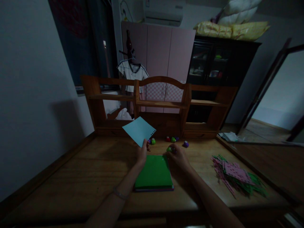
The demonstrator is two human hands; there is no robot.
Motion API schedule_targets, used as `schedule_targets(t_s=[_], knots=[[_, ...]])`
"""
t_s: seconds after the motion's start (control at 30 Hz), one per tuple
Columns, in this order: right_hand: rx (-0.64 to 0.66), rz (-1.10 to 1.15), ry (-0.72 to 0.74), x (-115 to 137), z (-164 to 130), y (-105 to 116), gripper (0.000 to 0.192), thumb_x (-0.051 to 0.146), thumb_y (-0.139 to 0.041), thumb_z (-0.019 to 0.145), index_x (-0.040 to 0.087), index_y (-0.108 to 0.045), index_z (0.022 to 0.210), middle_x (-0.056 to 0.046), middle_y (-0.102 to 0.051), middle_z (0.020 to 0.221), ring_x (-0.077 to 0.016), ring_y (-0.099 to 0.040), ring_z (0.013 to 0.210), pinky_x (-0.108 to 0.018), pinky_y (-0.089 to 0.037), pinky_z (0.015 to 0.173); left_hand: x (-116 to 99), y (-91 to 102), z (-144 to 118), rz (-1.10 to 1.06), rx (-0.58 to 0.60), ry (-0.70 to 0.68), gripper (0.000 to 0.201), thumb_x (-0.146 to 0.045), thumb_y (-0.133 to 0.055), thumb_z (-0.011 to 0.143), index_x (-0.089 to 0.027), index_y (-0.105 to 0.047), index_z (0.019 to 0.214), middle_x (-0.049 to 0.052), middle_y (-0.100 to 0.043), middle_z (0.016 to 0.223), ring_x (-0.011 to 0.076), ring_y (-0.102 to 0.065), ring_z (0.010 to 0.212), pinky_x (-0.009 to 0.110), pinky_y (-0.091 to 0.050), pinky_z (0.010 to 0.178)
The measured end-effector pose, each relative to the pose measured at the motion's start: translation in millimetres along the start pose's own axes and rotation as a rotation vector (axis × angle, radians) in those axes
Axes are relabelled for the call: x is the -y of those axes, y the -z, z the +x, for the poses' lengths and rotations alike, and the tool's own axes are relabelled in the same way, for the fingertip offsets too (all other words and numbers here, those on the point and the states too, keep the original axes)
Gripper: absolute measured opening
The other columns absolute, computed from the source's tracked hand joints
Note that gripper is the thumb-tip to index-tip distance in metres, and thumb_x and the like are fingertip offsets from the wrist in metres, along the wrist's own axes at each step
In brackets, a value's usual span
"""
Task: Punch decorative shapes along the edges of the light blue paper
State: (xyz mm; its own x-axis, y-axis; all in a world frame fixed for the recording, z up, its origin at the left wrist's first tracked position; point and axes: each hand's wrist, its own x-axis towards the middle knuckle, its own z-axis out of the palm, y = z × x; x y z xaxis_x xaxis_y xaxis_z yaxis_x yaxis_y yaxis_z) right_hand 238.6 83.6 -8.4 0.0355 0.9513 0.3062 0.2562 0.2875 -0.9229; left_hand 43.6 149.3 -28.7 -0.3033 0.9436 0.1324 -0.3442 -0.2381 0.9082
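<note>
My left hand (142,153) pinches a light blue sheet (139,129) at its lower corner and holds it tilted above the table. A row of small dark holes runs along the sheet's right corner. My right hand (177,155) is closed at the fingertips around a small green rounded object (169,148) at table height; its kind is not clear, and a dark part beside it is mostly hidden by the fingers. Between my forearms lies a stack of sheets with a green sheet (155,172) on top.
Behind the hands stand similar small objects: a green one (153,141), a red one (168,138) and a purple one (186,144). Pink and green cut strips (237,174) are heaped at the right. A wooden shelf unit (162,104) borders the table's back.
</note>
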Motion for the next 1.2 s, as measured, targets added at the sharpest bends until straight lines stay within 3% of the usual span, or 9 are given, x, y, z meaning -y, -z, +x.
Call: schedule_targets(t_s=[0.13,0.27,0.6,0.73,0.93,1.07,1.2], knots=[[-0.002,-0.332,0.176,-9,3,3,0.022,0.034,-0.063,0.074,0.019,-0.060,0.090,-0.001,-0.060,0.075,-0.0170,-0.054,0.070,-0.025,-0.038,0.061,2,-0.8,0,0.017,0.004,-0.008,0.047,-0.058,-0.059,0.067,-0.011,-0.058,0.069,-0.001,-0.051,0.053,0.0079,-0.045,0.042,0.020,-0.039,0.041],[-0.020,-0.472,0.228,-14,7,4,0.027,0.033,-0.063,0.074,0.019,-0.062,0.097,-0.004,-0.062,0.083,-0.0183,-0.056,0.075,-0.026,-0.040,0.065,1,-1.8,0,0.028,-0.004,-0.025,0.045,-0.056,-0.059,0.069,-0.011,-0.058,0.068,0.000,-0.052,0.054,0.0077,-0.045,0.042,0.019,-0.038,0.040],[-0.021,-0.501,0.250,-28,12,1,0.026,0.023,-0.058,0.076,0.019,-0.062,0.101,-0.007,-0.060,0.094,-0.0182,-0.057,0.078,-0.027,-0.043,0.068,-1,-2.0,-1,0.054,0.017,-0.048,0.044,-0.056,-0.059,0.070,-0.011,-0.058,0.068,0.000,-0.052,0.054,0.0076,-0.046,0.042,0.019,-0.039,0.041],[-0.039,-0.465,0.261,-21,11,1,0.025,0.026,-0.058,0.077,0.020,-0.061,0.101,-0.006,-0.059,0.094,-0.0170,-0.057,0.075,-0.027,-0.043,0.067,-1,-1.1,-1,0.053,0.019,-0.061,0.044,-0.056,-0.059,0.070,-0.011,-0.058,0.069,-0.001,-0.052,0.054,0.0074,-0.046,0.042,0.019,-0.038,0.041],[-0.199,-0.465,0.336,-9,7,4,0.019,0.031,-0.047,0.085,0.019,-0.061,0.090,-0.007,-0.058,0.092,-0.0195,-0.054,0.082,-0.030,-0.042,0.071,4,0.3,3,0.054,-0.005,-0.045,0.046,-0.058,-0.057,0.070,-0.012,-0.056,0.069,-0.002,-0.049,0.052,0.0078,-0.045,0.041,0.019,-0.038,0.039],[-0.324,-0.561,0.324,-22,7,7,0.019,0.029,-0.045,0.084,0.018,-0.061,0.084,-0.007,-0.058,0.087,-0.0214,-0.052,0.082,-0.032,-0.040,0.072,9,0.4,7,0.042,0.006,-0.051,0.047,-0.059,-0.055,0.070,-0.012,-0.056,0.071,-0.002,-0.049,0.053,0.0084,-0.045,0.041,0.020,-0.038,0.038],[-0.342,-0.698,0.323,-35,29,15,0.018,0.027,-0.044,0.084,0.018,-0.060,0.089,-0.007,-0.059,0.091,-0.0221,-0.051,0.088,-0.032,-0.037,0.077,9,-0.5,7,0.063,-0.002,-0.028,0.047,-0.060,-0.054,0.070,-0.013,-0.056,0.069,-0.001,-0.050,0.052,0.0094,-0.047,0.042,0.020,-0.038,0.038]])
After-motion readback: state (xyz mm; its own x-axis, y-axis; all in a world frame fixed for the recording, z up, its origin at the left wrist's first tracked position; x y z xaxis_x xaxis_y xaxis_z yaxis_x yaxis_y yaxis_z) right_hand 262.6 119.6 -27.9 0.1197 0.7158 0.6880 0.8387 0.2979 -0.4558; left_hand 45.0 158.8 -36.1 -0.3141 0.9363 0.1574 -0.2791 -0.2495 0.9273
